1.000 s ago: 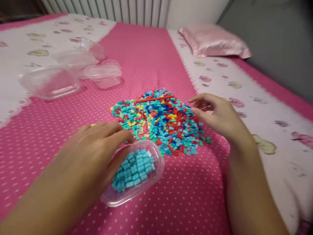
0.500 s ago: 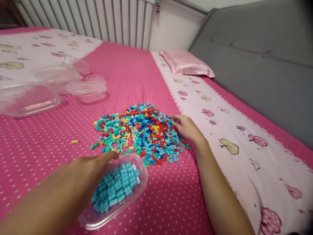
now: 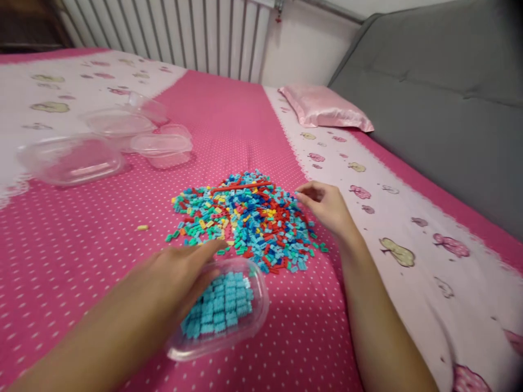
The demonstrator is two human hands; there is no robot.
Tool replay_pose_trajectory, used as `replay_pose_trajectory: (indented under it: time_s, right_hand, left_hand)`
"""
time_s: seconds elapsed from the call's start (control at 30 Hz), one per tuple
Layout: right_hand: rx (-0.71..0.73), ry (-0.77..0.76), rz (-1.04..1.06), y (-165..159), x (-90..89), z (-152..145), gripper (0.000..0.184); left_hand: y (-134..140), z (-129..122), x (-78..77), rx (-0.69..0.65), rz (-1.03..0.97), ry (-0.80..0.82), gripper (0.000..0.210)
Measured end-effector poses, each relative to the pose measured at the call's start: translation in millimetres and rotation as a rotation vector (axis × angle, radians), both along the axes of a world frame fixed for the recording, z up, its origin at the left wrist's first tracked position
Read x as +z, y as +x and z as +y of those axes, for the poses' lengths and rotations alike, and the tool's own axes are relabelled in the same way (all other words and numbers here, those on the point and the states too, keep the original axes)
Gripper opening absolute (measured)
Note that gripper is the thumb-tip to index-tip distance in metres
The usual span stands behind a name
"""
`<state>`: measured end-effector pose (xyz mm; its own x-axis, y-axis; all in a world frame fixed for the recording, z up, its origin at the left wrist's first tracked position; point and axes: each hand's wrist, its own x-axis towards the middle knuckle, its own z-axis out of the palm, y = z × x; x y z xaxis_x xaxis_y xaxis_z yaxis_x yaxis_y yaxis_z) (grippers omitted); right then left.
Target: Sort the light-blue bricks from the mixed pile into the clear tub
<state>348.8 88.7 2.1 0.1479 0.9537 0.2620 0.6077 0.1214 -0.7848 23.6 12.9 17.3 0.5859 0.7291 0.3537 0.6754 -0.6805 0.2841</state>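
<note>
My left hand point(image 3: 186, 267) grips the far-left rim of a clear plastic container point(image 3: 258, 310), its fingers partly blurred and hidden. Light-blue building bricks point(image 3: 224, 302) sit inside, packed in tight rows. Just beyond the container spreads a loose pile of small building bricks point(image 3: 253, 223) in blue, green, red and yellow. At the pile's right edge is my right hand point(image 3: 324, 204), slightly raised, thumb and fingertips pinched together. Whatever may be between those fingertips is too small to make out. A long red strip point(image 3: 241, 187) lies across the top of the pile.
Several clear plastic containers point(image 3: 71, 160) stand at the far left on the pink dotted bedsheet point(image 3: 102, 218). One yellow brick point(image 3: 143, 227) lies apart, left of the pile. A pink pillow point(image 3: 324, 106) rests by the grey headboard point(image 3: 429, 81). Behind is a white radiator point(image 3: 183, 35).
The view has turned slightly left. My left hand and the filled container have shifted right and closer to the pile. My right hand has lifted a little off the pile's edge, fingertips drawn together.
</note>
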Motion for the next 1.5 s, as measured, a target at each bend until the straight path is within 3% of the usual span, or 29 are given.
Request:
replay_pose_trajectory:
  time_s: [0.1,0.17,0.23,0.33,0.47,0.63,0.8,0.9,1.1,1.3,1.5]
  right_hand:
    - [0.145,0.006,0.125,-36,15.6,-23,0.012]
    - [0.386,-0.019,0.222,-62,23.7,-41,0.013]
    - [0.553,-0.033,0.246,-82,28.0,-56,0.008]
    - [0.658,-0.060,0.260,-100,26.4,-65,0.005]
    - [0.677,-0.078,0.353,-101,18.0,-64,0.018]
    - [0.718,-0.086,0.295,-97,15.7,-62,0.019]
    - [0.774,-0.153,0.119,-86,23.6,-61,0.010]
    - [0.690,-0.083,0.103,-77,27.7,-58,0.008]
    - [0.660,-0.043,0.107,-74,29.9,-58,0.008]
    - [0.678,-0.023,0.115,-76,31.2,-58,0.011]
    - [0.671,-0.006,0.119,-76,30.8,-56,0.010]
  left_hand:
    - [4,0,18.0,-0.006,0.042,-0.068,0.023]
    - [5,0,28.2,0.004,0.001,-0.004,0.017]
    - [7,-2,34.1,0.001,-0.036,0.065,0.010]
    - [11,-4,35.7,-0.016,-0.027,0.113,0.005]
    - [15,-4,33.0,-0.052,0.018,0.127,0.022]
    - [15,-2,32.4,-0.056,0.047,0.083,0.020]
    - [18,-11,27.3,0.023,0.021,-0.181,0.012]
    - [22,-16,20.5,0.055,0.124,-0.257,0.015]
    - [31,-17,11.8,0.030,0.255,-0.261,0.010]
    - [38,-15,17.8,0.041,0.312,-0.309,0.015]
    - [43,-16,17.8,0.028,0.220,-0.256,0.013]
